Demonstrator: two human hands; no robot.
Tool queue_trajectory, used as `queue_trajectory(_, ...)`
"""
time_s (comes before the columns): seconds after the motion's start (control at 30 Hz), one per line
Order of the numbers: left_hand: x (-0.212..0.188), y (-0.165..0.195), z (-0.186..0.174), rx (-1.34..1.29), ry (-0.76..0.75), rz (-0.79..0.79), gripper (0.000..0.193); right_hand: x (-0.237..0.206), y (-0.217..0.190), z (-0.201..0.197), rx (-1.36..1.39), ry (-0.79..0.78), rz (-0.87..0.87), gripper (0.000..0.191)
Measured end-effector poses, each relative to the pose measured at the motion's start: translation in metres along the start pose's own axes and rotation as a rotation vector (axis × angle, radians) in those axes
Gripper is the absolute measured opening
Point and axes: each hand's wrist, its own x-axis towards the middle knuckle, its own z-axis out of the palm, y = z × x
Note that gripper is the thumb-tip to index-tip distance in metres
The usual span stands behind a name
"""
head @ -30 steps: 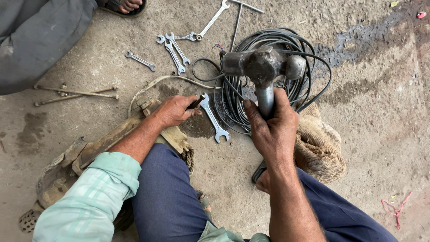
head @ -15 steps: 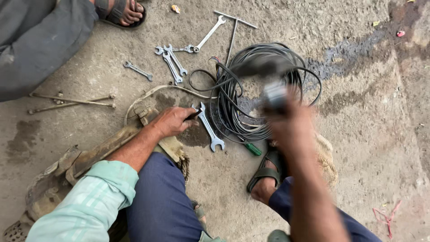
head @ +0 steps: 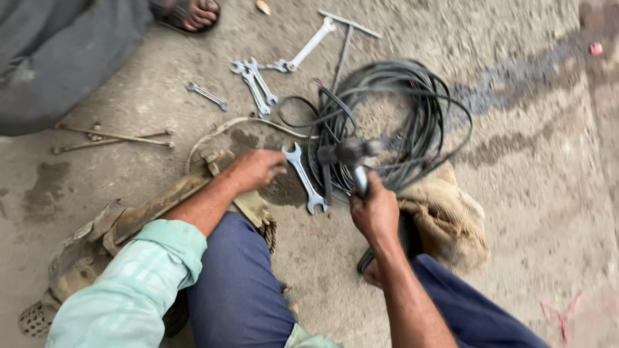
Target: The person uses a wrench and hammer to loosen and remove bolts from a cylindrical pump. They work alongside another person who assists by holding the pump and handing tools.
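So the right hand [head: 375, 212] has swung the hammer [head: 351, 158] down. A second ago it was held up high and close to the camera, head big and blocking part of the black cable coil [head: 400, 122]; half a second ago it was just a blur mid-swing. Now the head sits low, right at the coil's near edge, just beside the big wrench [head: 304, 177] on the floor. The camera view also drifted a bit, so the foot under the right arm is mostly covered.
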Motion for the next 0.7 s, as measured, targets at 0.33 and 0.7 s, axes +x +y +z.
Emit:
queue_trajectory(0.33,-0.001,0.016,-0.021,0.043,0.297,-0.203,0.018,-0.032,0.084,0.062,0.641,-0.017,0.695,0.018)
queue_trajectory(0.7,-0.068,-0.024,-0.029,0.125,0.828,-0.445,0.036,-0.068,0.115,0.137,-0.114,-0.112,0.465,0.049)
